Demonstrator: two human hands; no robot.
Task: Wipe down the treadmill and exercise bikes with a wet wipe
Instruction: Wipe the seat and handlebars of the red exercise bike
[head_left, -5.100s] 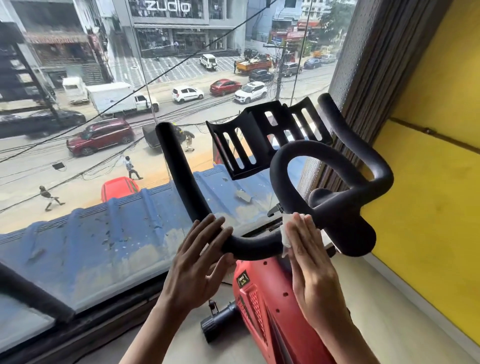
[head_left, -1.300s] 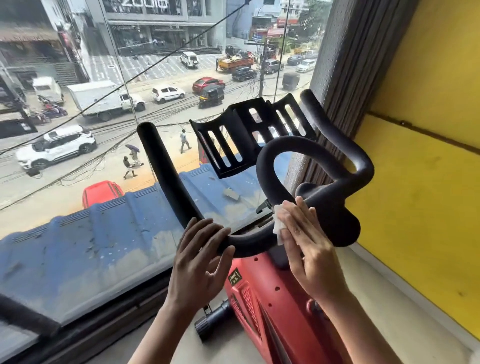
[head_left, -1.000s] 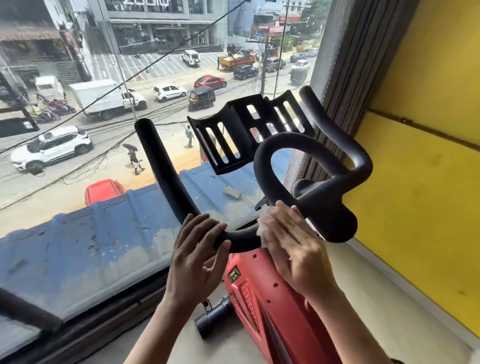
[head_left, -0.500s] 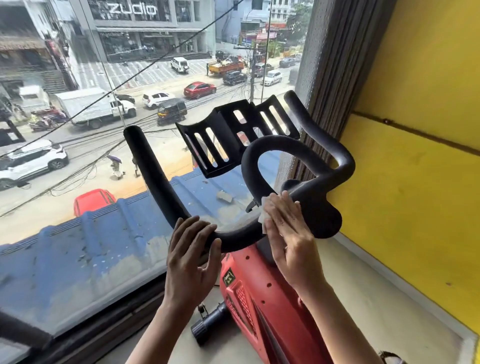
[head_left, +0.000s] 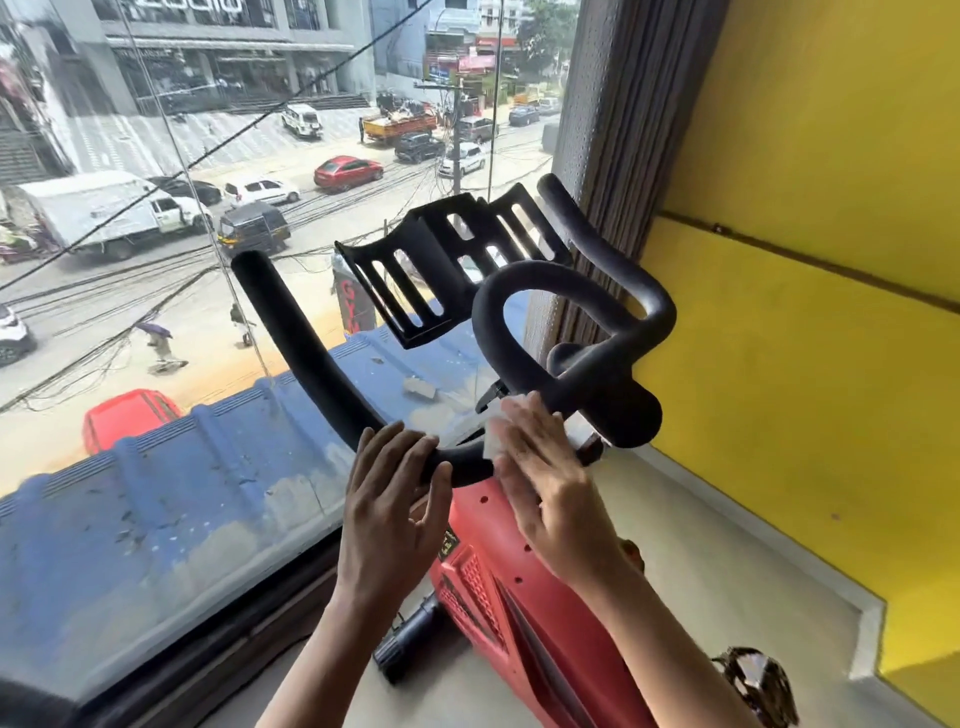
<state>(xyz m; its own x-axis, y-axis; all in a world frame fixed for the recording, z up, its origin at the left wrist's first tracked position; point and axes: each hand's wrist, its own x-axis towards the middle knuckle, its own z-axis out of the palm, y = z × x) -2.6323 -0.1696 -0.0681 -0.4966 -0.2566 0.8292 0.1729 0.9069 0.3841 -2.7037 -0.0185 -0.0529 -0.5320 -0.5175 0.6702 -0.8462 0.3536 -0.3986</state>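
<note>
- Two hands stayed on the handlebar (head_left: 306, 353); left hand (head_left: 389, 509) curled over it.
- Right hand (head_left: 545, 483), fingers flat, had slid the wipe (head_left: 492, 444) slightly left.
- Its far ends probably still to do.

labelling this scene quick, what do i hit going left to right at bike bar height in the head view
left handlebar → left hand → wet wipe → right hand → yellow wall

1 view only: head-worn, wide-angle, edges bowed. It looks forward and down over the exercise bike's handlebar (head_left: 311, 358) at close range. The left hand (head_left: 389, 514) and right hand (head_left: 545, 493) sit near frame centre. It faces the window (head_left: 156, 519) onto the street (head_left: 104, 291). A yellow wall (head_left: 805, 389) fills the right.
</note>
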